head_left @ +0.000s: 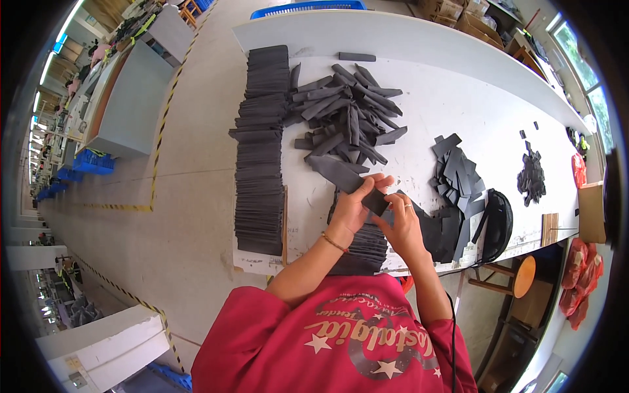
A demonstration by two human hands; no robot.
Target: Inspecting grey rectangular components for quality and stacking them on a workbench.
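Above the near edge of the white table (445,101), my left hand (352,208) is closed on a long dark grey fabric strip (337,173). The strip's far end reaches up to a heap of rolled dark fabric pieces (354,108). Between my hands shows a darker, squarish end (375,202); I cannot tell whether it is a fold or a separate piece. My right hand (402,226) pinches this end with thumb and fingers. Under my wrists lies a stack of dark fabric pieces (360,251), partly hidden by my arms.
A long row of stacked dark fabric pieces (261,157) runs along the table's left edge. To the right lie loose flat dark pieces (458,173), a black curved pouch-like item (499,226) and small black scraps (531,175). A wooden stool (523,276) stands beyond the near edge.
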